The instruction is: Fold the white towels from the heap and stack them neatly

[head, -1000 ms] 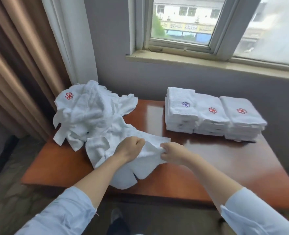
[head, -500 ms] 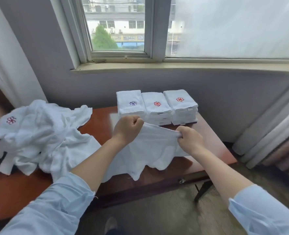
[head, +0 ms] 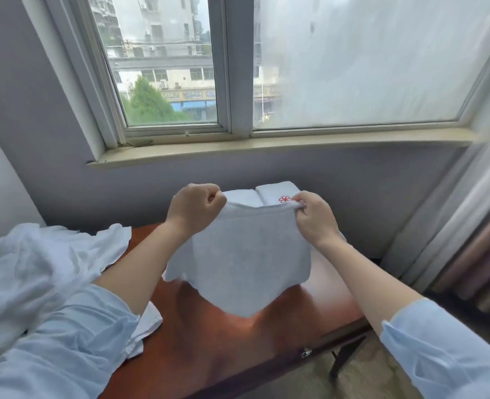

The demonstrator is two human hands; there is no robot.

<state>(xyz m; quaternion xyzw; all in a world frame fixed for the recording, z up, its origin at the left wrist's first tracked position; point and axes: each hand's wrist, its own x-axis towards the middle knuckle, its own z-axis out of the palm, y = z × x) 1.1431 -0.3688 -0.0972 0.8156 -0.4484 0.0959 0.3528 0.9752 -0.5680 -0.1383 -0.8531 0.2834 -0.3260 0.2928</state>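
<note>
The left hand (head: 193,207) fists one top corner of the white towel (head: 243,263). The right hand (head: 314,217) pinches the other (both grips above the table (head: 238,341)).

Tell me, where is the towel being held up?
Head view, centre: the towel hangs above the wooden table, gripped at its top edge by the left hand and right hand, in front of the folded stacks.

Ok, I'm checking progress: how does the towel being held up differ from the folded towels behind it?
The held towel hangs spread open in the air, its top edge gripped by the left hand and right hand; the folded towels lie compact and flat behind it. The held towel shows a plain face; one of the folded towels shows a red flower emblem. Both are white.
</note>
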